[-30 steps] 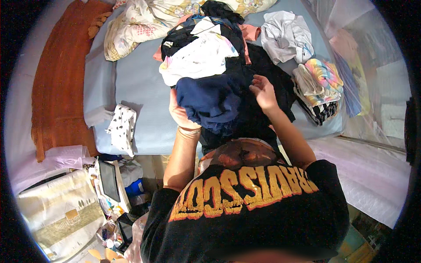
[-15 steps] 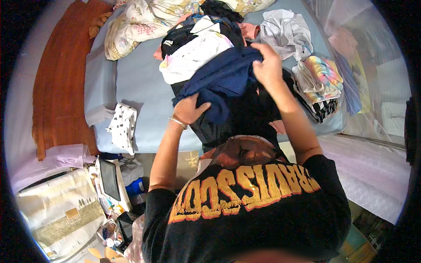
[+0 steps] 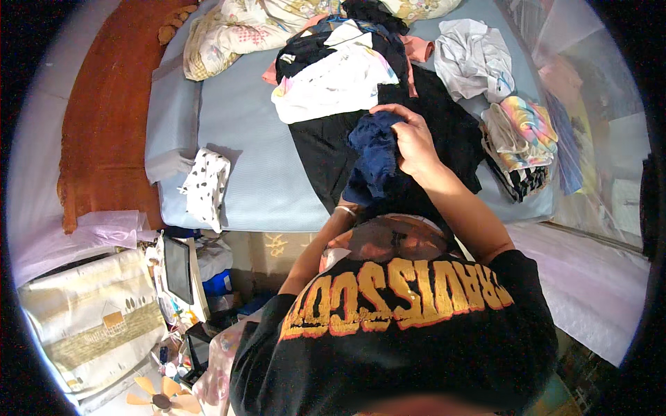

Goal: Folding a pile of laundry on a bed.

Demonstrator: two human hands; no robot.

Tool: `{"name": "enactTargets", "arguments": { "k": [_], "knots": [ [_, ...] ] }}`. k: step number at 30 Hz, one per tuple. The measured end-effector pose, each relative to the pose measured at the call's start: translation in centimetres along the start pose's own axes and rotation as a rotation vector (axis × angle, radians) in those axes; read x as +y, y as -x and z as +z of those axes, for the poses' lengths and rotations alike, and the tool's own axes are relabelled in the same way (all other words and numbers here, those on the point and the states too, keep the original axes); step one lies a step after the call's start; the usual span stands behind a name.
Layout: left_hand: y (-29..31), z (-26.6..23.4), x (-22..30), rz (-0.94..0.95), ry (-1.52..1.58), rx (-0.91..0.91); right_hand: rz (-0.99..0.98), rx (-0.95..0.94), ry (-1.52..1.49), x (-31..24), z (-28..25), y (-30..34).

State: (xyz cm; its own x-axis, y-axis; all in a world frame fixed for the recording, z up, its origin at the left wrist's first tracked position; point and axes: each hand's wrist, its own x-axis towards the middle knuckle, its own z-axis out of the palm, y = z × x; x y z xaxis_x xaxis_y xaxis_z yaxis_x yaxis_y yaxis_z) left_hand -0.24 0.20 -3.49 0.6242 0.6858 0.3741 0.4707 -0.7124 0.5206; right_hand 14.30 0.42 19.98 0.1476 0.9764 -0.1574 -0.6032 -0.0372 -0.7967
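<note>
A navy blue garment (image 3: 374, 156) hangs bunched in front of my chest, its exact kind not clear. My right hand (image 3: 416, 143) grips its upper right edge, with the thumb and fingers closed on the cloth. Low behind the cloth is my left hand (image 3: 352, 206); only the part by the wrist bracelet shows and its fingers are hidden. Black clothing (image 3: 316, 152) lies spread on the bed beneath the garment. Just beyond lies a white garment with pastel patches (image 3: 333, 89), on a heap of dark clothes (image 3: 302, 61).
The bed (image 3: 250, 166) has a pale blue-grey cover. A folded white cloth with black spots (image 3: 208, 187) lies at left. At right are a loose white garment (image 3: 475, 59) and a folded stack with a rainbow-coloured piece (image 3: 526, 128). A floral quilt (image 3: 236, 38) lies at the far side.
The navy garment has gone from stretched slantwise between both hands to bunched and hanging. My left hand has moved right and nearer, behind the cloth. The view has shifted slightly.
</note>
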Motion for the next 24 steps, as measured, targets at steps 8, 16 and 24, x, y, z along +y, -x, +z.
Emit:
{"name": "enactTargets", "arguments": {
  "k": [8, 16, 24],
  "knots": [
    [-4.9, -8.4, 3.6, -0.702, 2.122, 0.033, -0.131, 0.219, 0.025, 0.7, -3.0, 1.3],
    [-4.3, -8.4, 3.5, -0.744, 1.649, -0.115, -0.137, 0.086, 0.416, 4.8, -4.3, 2.7],
    [-4.1, -9.1, 6.1, -0.396, 2.224, -0.309, -0.123, -0.111, 0.462, 5.3, -3.5, 3.7]
  ]
}}
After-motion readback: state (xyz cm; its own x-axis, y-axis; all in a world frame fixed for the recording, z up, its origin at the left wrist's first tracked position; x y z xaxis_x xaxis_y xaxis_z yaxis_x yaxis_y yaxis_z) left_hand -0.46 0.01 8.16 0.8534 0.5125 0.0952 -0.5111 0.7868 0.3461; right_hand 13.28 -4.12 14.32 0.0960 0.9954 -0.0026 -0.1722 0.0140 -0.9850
